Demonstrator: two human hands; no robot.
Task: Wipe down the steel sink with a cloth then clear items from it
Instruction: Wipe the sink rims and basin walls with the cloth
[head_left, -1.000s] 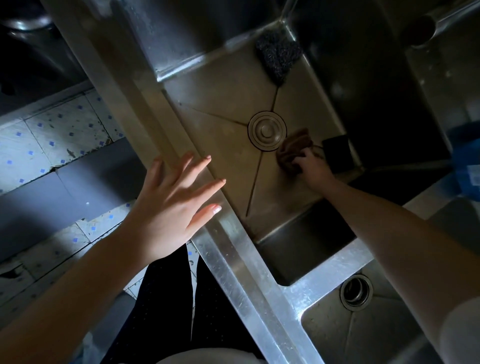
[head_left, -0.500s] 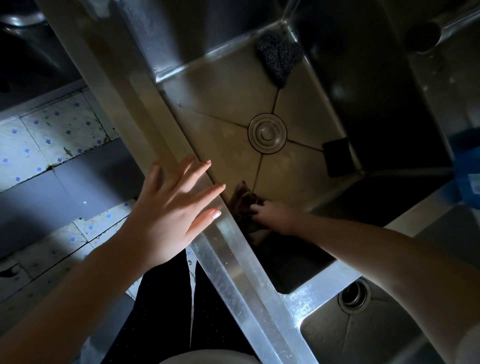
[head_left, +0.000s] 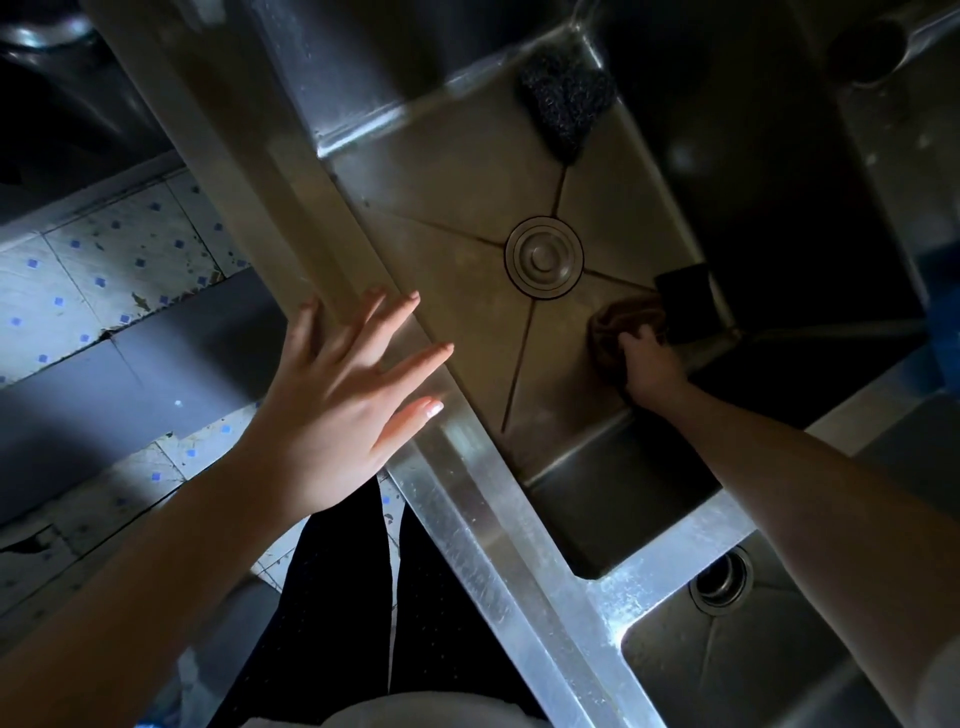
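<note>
The steel sink (head_left: 447, 218) has a round drain cover (head_left: 543, 257) in the middle of its floor. My right hand (head_left: 649, 366) reaches down into the basin and holds a brown cloth (head_left: 618, 332) against the floor, right of the drain. A dark flat square sponge (head_left: 688, 304) lies beside the cloth at the right wall. A black steel-wool scrubber (head_left: 566, 106) sits in the far corner. My left hand (head_left: 337, 410) is open with fingers spread, over the sink's front rim (head_left: 467, 499).
A second basin (head_left: 737, 670) with an open drain hole (head_left: 721, 579) lies at the lower right. A pipe-like opening (head_left: 865, 52) shows at the top right. Tiled floor (head_left: 104, 275) and my dark trousers (head_left: 337, 597) are at the left and below.
My right hand swept the cloth from beside the square sponge to the near left wall of the basin, then back to the right by the sponge. The left hand stayed over the rim.
</note>
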